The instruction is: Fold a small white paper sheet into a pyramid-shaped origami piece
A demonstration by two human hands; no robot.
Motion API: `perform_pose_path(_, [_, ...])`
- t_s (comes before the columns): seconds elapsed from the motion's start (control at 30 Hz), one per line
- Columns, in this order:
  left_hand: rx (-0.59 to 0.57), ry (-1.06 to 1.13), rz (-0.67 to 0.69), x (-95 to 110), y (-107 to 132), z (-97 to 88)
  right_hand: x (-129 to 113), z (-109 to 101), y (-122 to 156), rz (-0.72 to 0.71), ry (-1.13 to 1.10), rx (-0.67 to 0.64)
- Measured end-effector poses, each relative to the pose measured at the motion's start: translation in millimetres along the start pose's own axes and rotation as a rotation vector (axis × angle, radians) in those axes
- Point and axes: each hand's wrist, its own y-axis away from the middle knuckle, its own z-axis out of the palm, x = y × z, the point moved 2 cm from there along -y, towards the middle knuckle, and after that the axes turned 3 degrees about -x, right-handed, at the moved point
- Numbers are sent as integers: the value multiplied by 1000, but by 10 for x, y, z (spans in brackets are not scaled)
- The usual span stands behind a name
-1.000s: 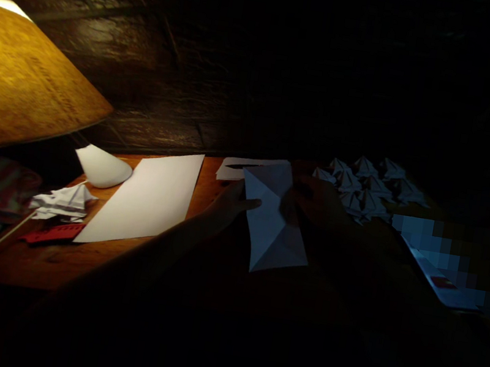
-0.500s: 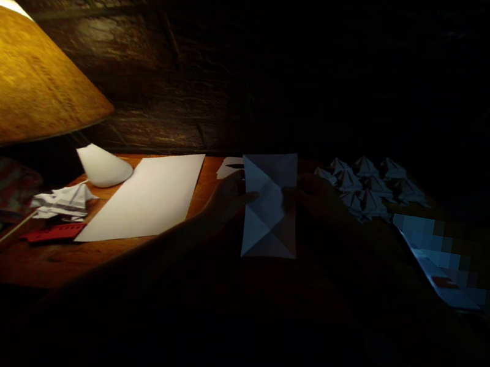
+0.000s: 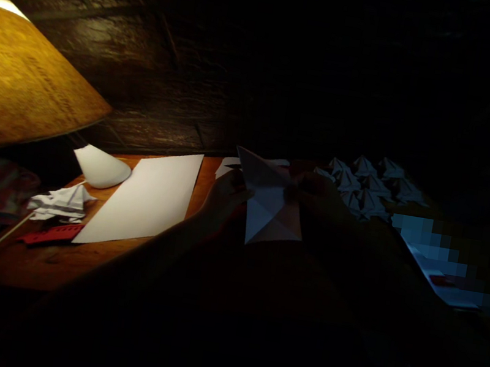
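A creased sheet of paper [image 3: 271, 212] is held up between my two hands, its sides pinched inward and its top part bent along the folds. My left hand [image 3: 228, 190] grips the left edge with the thumb on the near face. On the right edge, my right hand [image 3: 311, 191] is closed on the paper, though its fingers are very dark. White paper pieces [image 3: 228, 166] lie behind my left hand. Several folded paper figures [image 3: 374, 188] stand grouped to the right of my right hand.
A large white sheet [image 3: 150, 196] lies on the wooden table [image 3: 27, 267], left of my hands. Near it are a curled paper [image 3: 101, 168], a crumpled-looking folded paper [image 3: 60, 202] and a red strip [image 3: 51, 234]. A glowing lampshade [image 3: 28, 81] hangs upper left. A bluish, pixelated object [image 3: 437, 263] is at right.
The paper was nearly flat; now its sides are pushed in at the middle and its upper part bends along the creases. Both hands stay at its sides.
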Motion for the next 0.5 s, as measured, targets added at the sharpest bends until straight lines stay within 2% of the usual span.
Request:
perform_pose_path(0.13, [21, -17, -24, 18, 0, 0, -7, 32, -4, -12, -77, -18])
perform_pose_path(0.23, [10, -45, 8, 33, 16, -4, -6, -25, -20, -40, -22, 85])
perform_pose_path(0.37, [68, -197, 146, 117, 46, -19, 3, -123, -28, -46, 100, 235])
perform_pose_path(0.43, [22, -254, 188, 167, 65, 3, -2, -132, -20, -56, 154, 280])
perform_pose_path(0.5, [-90, -259, 182, 188, 87, 46, -28, -94, 0, -83, 154, 257])
